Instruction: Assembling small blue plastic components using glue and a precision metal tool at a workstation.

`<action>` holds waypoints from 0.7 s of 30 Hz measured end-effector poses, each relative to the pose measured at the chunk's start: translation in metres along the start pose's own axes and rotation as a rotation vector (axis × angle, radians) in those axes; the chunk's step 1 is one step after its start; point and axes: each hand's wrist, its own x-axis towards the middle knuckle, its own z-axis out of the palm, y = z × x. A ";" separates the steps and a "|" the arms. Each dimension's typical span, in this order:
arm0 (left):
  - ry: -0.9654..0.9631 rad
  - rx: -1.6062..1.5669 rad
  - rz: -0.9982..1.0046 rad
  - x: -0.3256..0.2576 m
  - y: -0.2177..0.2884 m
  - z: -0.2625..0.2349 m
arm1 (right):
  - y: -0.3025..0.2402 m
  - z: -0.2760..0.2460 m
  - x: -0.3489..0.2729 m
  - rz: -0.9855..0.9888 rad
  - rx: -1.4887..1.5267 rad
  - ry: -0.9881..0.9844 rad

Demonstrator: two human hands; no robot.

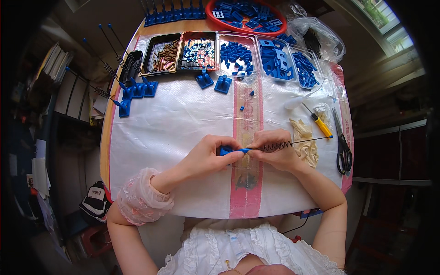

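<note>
— While the left hand (208,156) is closed around the small blue plastic base (225,150), what does the right hand (274,149) have?

— Its fingers are pinched shut on the coiled end of the spring rod (279,145), right where the coil meets the blue piece. Both parts sit just above the white table cover (174,123), over its pink stripe.

— How would the joining go best?

— Probably by keeping the rod in line with the base's socket and holding close to the coil, so the thin wire does not bend; its long end points toward the yellow-handled screwdriver (318,121).

— And beyond that?

— Scissors (343,146) lie at the right edge, trays of parts (229,55) run along the far side, and finished blue pieces with rods (130,89) stand at the left.
</note>
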 end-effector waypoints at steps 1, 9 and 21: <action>0.003 -0.043 0.008 0.000 -0.002 0.000 | -0.001 0.000 0.001 -0.022 -0.019 -0.006; -0.014 -0.003 0.032 -0.001 -0.001 0.000 | 0.002 0.001 0.000 -0.131 -0.093 -0.006; 0.042 0.074 0.136 -0.002 -0.001 0.004 | 0.005 0.002 -0.001 -0.242 -0.138 0.003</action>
